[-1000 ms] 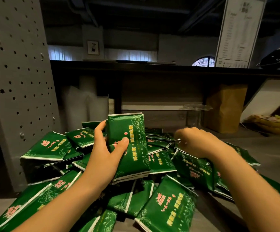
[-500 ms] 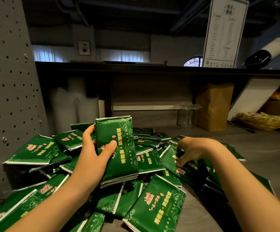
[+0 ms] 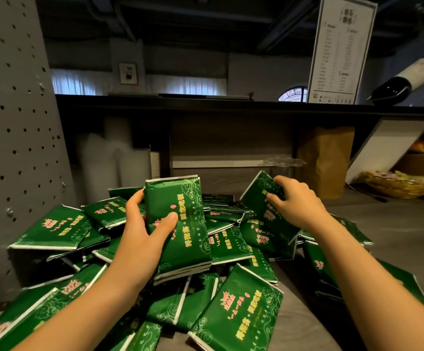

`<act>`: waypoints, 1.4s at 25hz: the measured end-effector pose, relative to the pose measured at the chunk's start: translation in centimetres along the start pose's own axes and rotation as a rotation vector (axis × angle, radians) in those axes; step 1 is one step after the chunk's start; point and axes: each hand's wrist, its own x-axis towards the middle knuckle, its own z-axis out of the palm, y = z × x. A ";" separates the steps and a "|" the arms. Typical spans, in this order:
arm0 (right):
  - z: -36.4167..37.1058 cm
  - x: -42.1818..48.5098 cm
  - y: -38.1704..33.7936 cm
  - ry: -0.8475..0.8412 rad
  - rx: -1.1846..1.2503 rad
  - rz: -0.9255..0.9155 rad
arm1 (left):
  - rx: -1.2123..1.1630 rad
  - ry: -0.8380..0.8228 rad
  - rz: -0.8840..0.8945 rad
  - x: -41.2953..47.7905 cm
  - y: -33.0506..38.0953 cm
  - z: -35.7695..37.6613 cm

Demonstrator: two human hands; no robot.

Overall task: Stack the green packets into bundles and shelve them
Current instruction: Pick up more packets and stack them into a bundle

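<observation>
A heap of green packets (image 3: 236,315) with yellow and pink print covers the grey surface in front of me. My left hand (image 3: 142,236) grips a small stack of packets (image 3: 180,224) held upright over the middle of the heap, thumb across its front. My right hand (image 3: 297,203) holds one tilted green packet (image 3: 261,201) by its upper edge, lifted above the right part of the heap, just right of the stack.
A grey perforated panel (image 3: 16,135) stands at the left. A dark shelf board (image 3: 231,105) runs across above the heap, with white rolls and a brown paper bag (image 3: 325,160) beneath it. A printed sign (image 3: 342,49) stands on top. A yellow basket (image 3: 398,183) lies at the right.
My right hand reached into the right side of the heap, took hold of one packet and lifted it up toward the stack. My left hand kept the stack steady.
</observation>
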 end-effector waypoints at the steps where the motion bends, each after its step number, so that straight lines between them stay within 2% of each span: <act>1: 0.0 0.0 -0.1 0.079 0.042 -0.013 | -0.004 -0.001 -0.005 0.0 0.0 0.0; 3: -0.2 -0.1 -0.6 0.214 0.265 -0.071 | -0.026 -0.004 -0.026 0.0 0.2 0.1; 4: -0.4 -0.4 -1.2 0.231 0.434 -0.104 | -0.042 -0.003 -0.039 0.0 0.3 0.1; 8: -0.5 -3.2 -5.9 -0.024 1.101 -0.201 | -0.095 -0.009 -0.095 0.0 0.2 0.3; 11: 1.7 -5.3 -9.1 -0.124 1.192 -0.240 | -0.135 0.000 -0.110 0.1 0.2 0.4; 16: 4.6 -7.6 -11.3 0.019 1.047 -0.198 | -0.211 0.002 -0.118 -0.2 -0.2 0.5; 19: 5.3 -8.3 -11.6 0.017 1.071 -0.216 | -0.125 -0.048 -0.111 -0.7 0.0 0.6; 24: 4.8 -7.1 -11.2 0.005 1.005 -0.335 | -0.004 0.009 -0.028 -0.6 0.2 0.7; 26: 4.4 -5.7 -9.8 0.089 0.770 -0.395 | -0.006 0.022 -0.032 -0.5 0.3 0.5; 28: 3.8 -4.0 -7.8 0.106 0.378 -0.402 | -0.003 0.010 -0.042 -0.5 0.3 0.4; 31: 3.4 -2.2 -4.8 0.015 0.014 -0.282 | -0.002 -0.004 -0.057 -0.7 0.3 0.3; 35: 3.1 -1.7 -2.6 -0.234 -0.324 0.024 | 0.014 -0.025 -0.051 -1.0 0.6 0.4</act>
